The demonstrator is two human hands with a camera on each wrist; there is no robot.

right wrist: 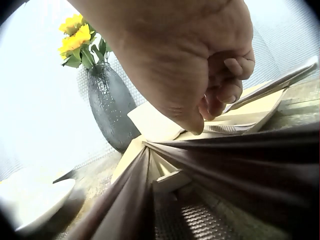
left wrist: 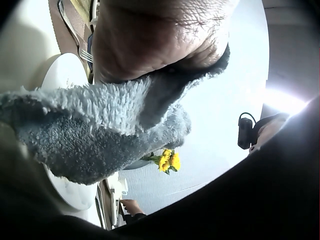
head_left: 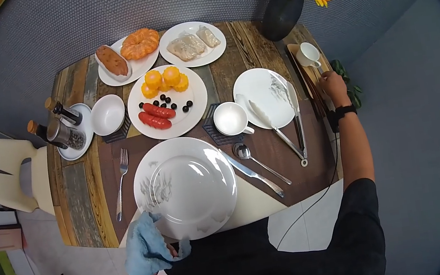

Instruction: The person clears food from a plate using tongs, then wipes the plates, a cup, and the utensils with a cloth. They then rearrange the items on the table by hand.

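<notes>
My left hand [left wrist: 160, 40] grips a fluffy light-blue cloth [head_left: 145, 250], which covers most of the fingers in the head view. The cloth overlaps the lower left rim of a large white plate [head_left: 199, 187] with a grey pattern, at the table's front. On the far right, my right hand [head_left: 333, 86] reaches down to a wooden tray [right wrist: 272, 102], fingers curled, thumb pointing down. A textured metal piece [right wrist: 225, 128] lies by its fingertips; I cannot tell whether they pinch it. A white cup [head_left: 308, 54] stands on the tray, and gathered brown cloth [right wrist: 210, 155] spreads before it.
A fork [head_left: 123, 167], knife [head_left: 258, 177] and spoon [head_left: 256, 158] flank the large plate. Tongs [head_left: 299, 127] lie on a smaller plate [head_left: 252, 86]. Behind are a white mug [head_left: 230, 118], plates of food, a bowl [head_left: 108, 114], condiment grinders [head_left: 64, 133] and a dark vase [head_left: 282, 12].
</notes>
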